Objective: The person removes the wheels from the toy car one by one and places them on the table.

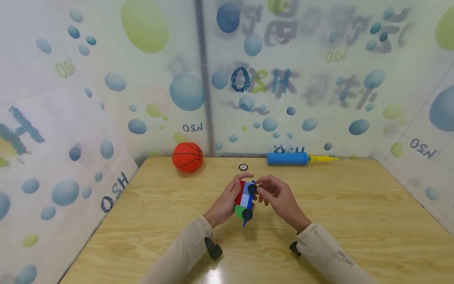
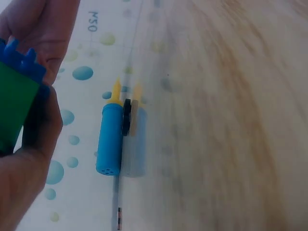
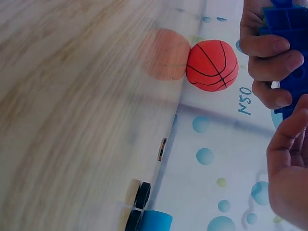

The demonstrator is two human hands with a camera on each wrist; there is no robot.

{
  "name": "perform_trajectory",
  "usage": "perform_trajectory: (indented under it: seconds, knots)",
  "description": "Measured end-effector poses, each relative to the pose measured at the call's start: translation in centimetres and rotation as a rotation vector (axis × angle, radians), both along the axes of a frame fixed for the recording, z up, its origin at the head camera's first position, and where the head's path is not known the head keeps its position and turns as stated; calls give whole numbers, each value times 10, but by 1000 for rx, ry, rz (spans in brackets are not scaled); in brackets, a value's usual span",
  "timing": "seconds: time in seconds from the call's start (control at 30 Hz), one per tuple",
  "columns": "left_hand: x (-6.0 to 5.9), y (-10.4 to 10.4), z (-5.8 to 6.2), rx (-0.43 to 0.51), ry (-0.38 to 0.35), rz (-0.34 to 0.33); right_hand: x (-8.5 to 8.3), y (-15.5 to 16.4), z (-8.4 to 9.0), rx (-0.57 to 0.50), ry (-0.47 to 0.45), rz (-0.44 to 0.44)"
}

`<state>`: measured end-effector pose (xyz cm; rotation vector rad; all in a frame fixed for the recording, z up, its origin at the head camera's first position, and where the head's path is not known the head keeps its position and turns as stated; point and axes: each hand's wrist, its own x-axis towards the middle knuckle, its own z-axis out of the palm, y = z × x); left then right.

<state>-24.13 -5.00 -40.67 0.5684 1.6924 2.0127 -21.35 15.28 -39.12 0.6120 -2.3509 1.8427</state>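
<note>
Left hand (image 1: 224,202) curled firmly round the toy car (image 1: 244,200), lodged between thumb and fingers, above the table (image 1: 354,205), short of its far edge; right hand (image 1: 281,200), fingers bent, at the far wheel (image 1: 252,189); whether pinching, can't tell!

Red-blue-green block car (image 1: 244,200), tipped sideways, black wheels (image 1: 247,214) showing, held above table (image 1: 124,240)
</note>
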Motion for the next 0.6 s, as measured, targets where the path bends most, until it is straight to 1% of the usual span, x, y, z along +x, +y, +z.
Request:
perform_trajectory:
  seconds: [0.07,0.17,0.23,0.3,0.43,0.5,0.6]
  knots:
    - [2,2,-1,-11,51,29,1,-3,0,8,12,-3]
    - [4,6,-2,-37,116,103,1,-7,1,9,29,-12]
    - [5,8,-3,-50,150,156,2,-10,1,-1,38,-21]
    - [7,9,-4,-45,171,191,3,-13,2,-9,48,-29]
    - [8,11,-5,-18,207,218,3,-18,2,-7,68,-38]
    - [8,12,-5,-10,212,232,1,-19,2,-1,74,-36]
    - [8,12,-5,-29,235,270,-2,-21,-1,7,58,-31]
